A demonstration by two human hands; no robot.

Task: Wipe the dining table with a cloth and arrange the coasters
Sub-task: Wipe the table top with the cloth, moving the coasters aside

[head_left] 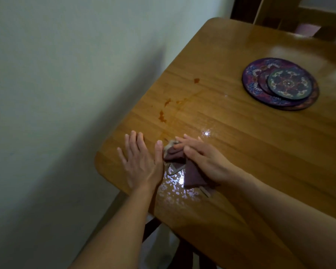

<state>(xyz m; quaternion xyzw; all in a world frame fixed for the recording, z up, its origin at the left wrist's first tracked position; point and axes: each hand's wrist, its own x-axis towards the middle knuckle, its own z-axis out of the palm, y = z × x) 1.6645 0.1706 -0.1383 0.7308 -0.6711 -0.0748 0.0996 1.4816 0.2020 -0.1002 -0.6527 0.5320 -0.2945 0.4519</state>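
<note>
A purple cloth (192,176) lies bunched on the wooden dining table (241,152) near its front left corner. My right hand (204,159) presses down on the cloth and grips it. My left hand (142,162) rests flat on the table just left of the cloth, fingers spread, thumb touching the cloth's edge. Brown stains (162,116) mark the wood beyond my hands, with another spot (196,80) farther back. A stack of round purple patterned coasters (279,83) sits at the right, smaller ones on top of a large one.
A pale wall (66,74) runs close along the table's left edge. Dark chair parts (151,228) show under the table's near edge. Wooden furniture (279,10) stands beyond the far end.
</note>
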